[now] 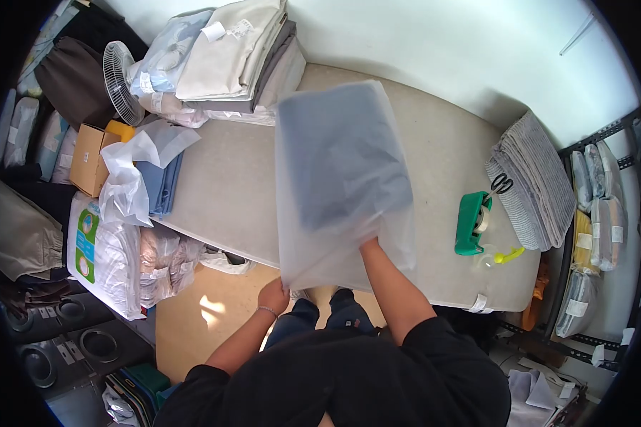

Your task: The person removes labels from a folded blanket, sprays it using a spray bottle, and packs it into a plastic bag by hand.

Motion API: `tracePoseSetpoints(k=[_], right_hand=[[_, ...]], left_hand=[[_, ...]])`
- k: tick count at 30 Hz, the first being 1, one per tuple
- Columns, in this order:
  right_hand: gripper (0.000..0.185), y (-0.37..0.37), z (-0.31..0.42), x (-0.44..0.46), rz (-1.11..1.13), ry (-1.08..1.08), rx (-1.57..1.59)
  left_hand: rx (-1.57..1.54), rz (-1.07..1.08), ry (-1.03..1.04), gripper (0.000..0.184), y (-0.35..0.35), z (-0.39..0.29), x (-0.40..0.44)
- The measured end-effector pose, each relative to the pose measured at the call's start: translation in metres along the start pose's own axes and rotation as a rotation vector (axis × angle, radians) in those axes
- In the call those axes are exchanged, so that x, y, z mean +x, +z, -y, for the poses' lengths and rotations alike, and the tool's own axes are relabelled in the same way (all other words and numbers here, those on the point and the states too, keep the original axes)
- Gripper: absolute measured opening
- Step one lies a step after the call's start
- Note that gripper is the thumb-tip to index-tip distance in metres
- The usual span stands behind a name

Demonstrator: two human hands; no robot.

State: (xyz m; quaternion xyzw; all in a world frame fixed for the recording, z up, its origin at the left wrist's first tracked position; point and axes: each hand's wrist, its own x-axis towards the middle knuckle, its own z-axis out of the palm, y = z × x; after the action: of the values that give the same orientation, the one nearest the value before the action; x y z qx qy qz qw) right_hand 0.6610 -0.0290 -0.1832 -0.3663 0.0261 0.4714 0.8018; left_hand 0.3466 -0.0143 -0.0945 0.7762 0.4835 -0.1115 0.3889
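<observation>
A frosted plastic bag (335, 260) lies over the table, with a folded dark blue-grey cloth (342, 149) showing through it. The bag's open end faces me. At its near left corner, my left hand (273, 296) pinches the plastic edge. My right hand (369, 240) reaches into the opening, close to the near end of the folded cloth. Milky plastic veils its fingers, so their grip on the cloth does not show.
On the table (228, 178) stand a stack of folded fabrics (224, 57), blue folded cloth (165, 181), a crumpled plastic bag (132, 167), a green tape dispenser (470, 224), scissors (502, 185) and grey ribbed fabric (534, 178). A fan (123, 82) is at the left.
</observation>
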Motion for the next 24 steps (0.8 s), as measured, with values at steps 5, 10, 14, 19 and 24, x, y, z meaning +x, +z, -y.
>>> tracePoseSetpoints(k=[5,10,14,19,24], right_hand=[[0.048,0.020,-0.024,-0.005,0.109,0.055,0.060],[0.048,0.034,-0.040,-0.018,0.249,0.151,0.050],[0.047,0.048,-0.046,-0.007,0.257,0.178,0.022],[0.047,0.028,-0.031,-0.017,0.156,0.193,-0.185],[0.047,-0.032,-0.015,-0.110,0.003,0.221,-0.663]], left_hand=[[0.126,-0.710,0.285,0.032,-0.016,-0.028,0.005],[0.036,-0.522,0.485,0.021,-0.026,-0.040,0.004],[-0.097,-0.322,0.561,0.012,-0.022,-0.035,-0.010],[-0.127,-0.211,0.615,0.014,-0.023,-0.032,-0.020],[-0.183,0.331,0.744,0.017,0.000,-0.024,-0.045]])
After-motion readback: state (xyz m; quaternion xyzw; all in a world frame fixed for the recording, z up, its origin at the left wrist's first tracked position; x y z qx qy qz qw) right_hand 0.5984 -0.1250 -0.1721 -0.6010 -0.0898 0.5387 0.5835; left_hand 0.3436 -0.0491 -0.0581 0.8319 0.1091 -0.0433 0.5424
